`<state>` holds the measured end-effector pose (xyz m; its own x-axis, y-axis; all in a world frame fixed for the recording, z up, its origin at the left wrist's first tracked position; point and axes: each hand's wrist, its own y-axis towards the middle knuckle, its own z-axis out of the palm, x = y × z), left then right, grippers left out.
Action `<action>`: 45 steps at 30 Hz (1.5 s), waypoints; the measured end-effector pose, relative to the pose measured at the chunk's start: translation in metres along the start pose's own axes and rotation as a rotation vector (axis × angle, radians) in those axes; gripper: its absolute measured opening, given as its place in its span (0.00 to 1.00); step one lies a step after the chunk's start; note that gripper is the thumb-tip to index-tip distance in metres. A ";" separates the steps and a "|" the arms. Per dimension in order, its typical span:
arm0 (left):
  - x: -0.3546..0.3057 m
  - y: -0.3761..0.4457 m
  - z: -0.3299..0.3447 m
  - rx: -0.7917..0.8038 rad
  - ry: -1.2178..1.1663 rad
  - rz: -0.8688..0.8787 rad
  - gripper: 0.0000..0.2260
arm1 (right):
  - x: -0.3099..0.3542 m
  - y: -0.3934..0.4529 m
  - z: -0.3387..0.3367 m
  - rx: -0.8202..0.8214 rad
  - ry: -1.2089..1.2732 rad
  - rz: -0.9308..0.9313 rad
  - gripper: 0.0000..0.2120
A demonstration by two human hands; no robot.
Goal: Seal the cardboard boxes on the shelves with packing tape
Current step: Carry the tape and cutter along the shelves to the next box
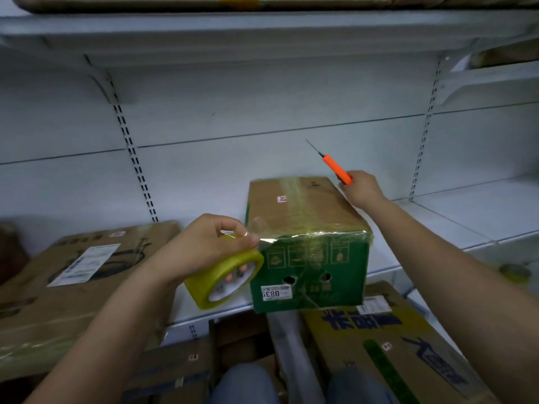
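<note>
White metal shelving [262,158] with slotted uprights fills the background, and a green-sided cardboard box [306,243] is set at the front edge of the shelf, its near face overhanging the lip. Glossy tape is already laid along the brown top and across the front upper edge, wrinkled where it crosses the corners. The roll of yellowish packing tape [224,275] is gripped by the left hand [204,246], with the thumb pressing the free strip just at the box's near left corner. An orange utility knife [335,167] is clasped in the right hand [361,189], blade exposed and pointed up and away, above the far right corner of the box. A slip of the blade toward the taut strip could bring it near the left fingers. The overhanging box could probably be tipped off if pulled by the tape. Corrugated cartons [73,272] are stacked beside and below.
</note>
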<state>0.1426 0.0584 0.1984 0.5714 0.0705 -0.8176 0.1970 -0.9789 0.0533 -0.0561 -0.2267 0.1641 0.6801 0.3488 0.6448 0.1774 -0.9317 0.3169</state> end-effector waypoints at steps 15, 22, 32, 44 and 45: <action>-0.045 0.006 0.049 0.131 0.221 0.215 0.08 | 0.053 -0.187 -0.051 0.210 0.772 0.092 0.07; -0.016 -0.008 0.013 0.019 0.708 0.248 0.32 | 0.010 -0.182 -0.084 -0.113 0.709 0.188 0.08; 0.006 -0.010 -0.029 -0.191 0.970 0.201 0.42 | -0.002 -0.162 -0.076 -0.154 0.714 0.186 0.07; 0.038 0.026 -0.030 -0.242 1.142 -0.029 0.44 | -0.043 -0.141 -0.062 -0.149 0.631 0.260 0.08; 0.039 0.031 -0.029 -0.238 1.136 -0.030 0.44 | -0.047 -0.136 -0.060 -0.127 0.650 0.295 0.09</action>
<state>0.1940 0.0363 0.1849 0.9261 0.3423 0.1589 0.2982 -0.9218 0.2477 -0.1551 -0.1100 0.1327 0.1194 0.1108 0.9866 -0.0596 -0.9912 0.1186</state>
